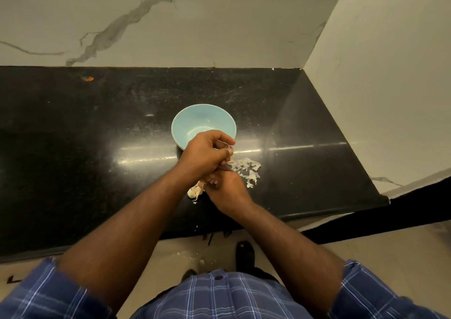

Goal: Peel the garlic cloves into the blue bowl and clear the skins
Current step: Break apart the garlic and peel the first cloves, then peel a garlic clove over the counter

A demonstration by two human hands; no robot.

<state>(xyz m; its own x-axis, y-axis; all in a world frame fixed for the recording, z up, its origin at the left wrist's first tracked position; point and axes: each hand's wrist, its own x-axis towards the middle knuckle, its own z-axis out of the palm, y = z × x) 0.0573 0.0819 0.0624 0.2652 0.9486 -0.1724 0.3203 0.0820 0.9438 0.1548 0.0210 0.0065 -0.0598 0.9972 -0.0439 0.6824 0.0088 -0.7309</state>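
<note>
Two hands meet just on your side of the bowl (195,121), and that closeness is what the next move turns on. Your left hand (203,156) is curled, thumb and fingers pinching something pale at its tips, most likely a clove, though it is too hidden to be sure. That hand overlaps the bowl's near rim, so it looks like the nearer one for a drop: a short reach forward should put the clove over the basin.

Your right hand (225,189) sits closer to you, fingers bent in against the left; whether it pinches skin or clove I cannot tell.

The bowl looks empty where visible. The unpeeled garlic (195,190) lies on the bench (73,147) under your wrists, and skins (247,169) lie just right of your hands.
</note>
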